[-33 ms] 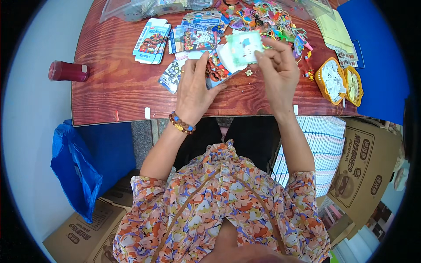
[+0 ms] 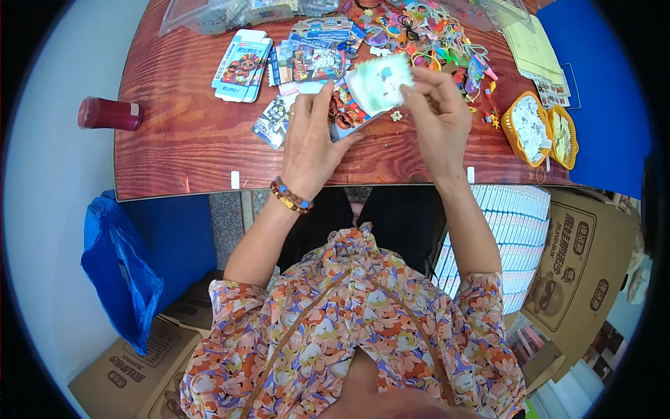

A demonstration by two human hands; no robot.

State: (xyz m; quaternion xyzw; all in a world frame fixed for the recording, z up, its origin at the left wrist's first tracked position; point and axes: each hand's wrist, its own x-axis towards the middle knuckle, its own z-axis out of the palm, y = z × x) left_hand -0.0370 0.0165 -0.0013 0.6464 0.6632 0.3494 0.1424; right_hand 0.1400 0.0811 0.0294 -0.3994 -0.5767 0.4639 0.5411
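Note:
My left hand is closed around a small printed carton, tilted above the table, with red cartoon figures on its face. A green and white square packet with a zigzag edge is pinched between the fingertips of my right hand. The packet overlaps the carton's upper end; I cannot tell whether its lower edge is inside. Beneath my left hand lies a black-and-white picture card. Just beyond the carton are several overlapping printed packets. A small pale flower-shaped piece rests near my right hand.
Flattened blue and white cartons lie at the left, with a dark red cup at the table edge. Colourful trinkets spread behind my right hand. Yellow baskets hold paper pieces. A clear bin stands at the back.
My right hand has shifted slightly left, bringing the green and white packet closer over the carton's end. My left hand and the carton have barely moved.

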